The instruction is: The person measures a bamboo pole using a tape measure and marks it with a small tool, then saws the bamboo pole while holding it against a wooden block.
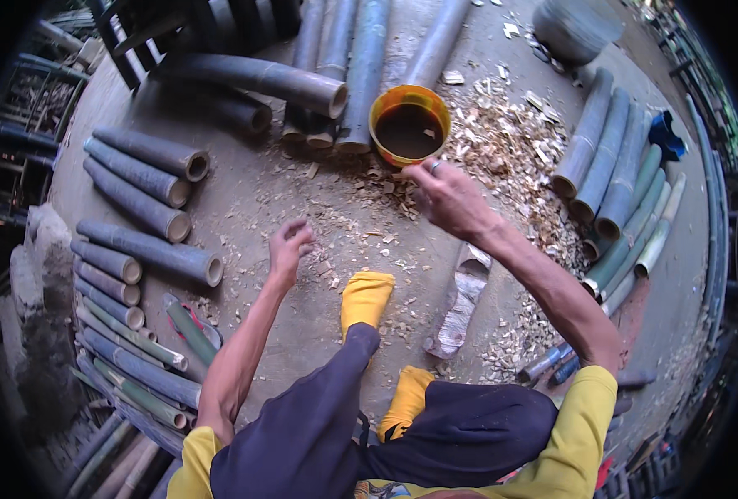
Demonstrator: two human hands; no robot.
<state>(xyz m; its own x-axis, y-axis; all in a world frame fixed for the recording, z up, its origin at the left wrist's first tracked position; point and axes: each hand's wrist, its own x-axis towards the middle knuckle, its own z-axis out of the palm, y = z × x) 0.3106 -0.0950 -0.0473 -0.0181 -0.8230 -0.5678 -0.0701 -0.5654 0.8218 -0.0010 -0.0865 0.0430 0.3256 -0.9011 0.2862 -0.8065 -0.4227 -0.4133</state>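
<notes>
A yellow bowl with dark liquid in it is in front of me, beside the ends of the bamboo tubes at the top. The fingers of my right hand are closed at its near rim, and a ring shows on one finger. My left hand hovers over the floor above my yellow-socked foot, fingers loosely bent and apart, with nothing in them. Between my right forearm and my feet lies a rough, pale block, which looks like wood.
Bamboo tubes lie in groups at the left, with more at the right and others at the top. Wood chips cover the floor right of the bowl. A grey rounded vessel stands far right, and a blue container near the right tubes.
</notes>
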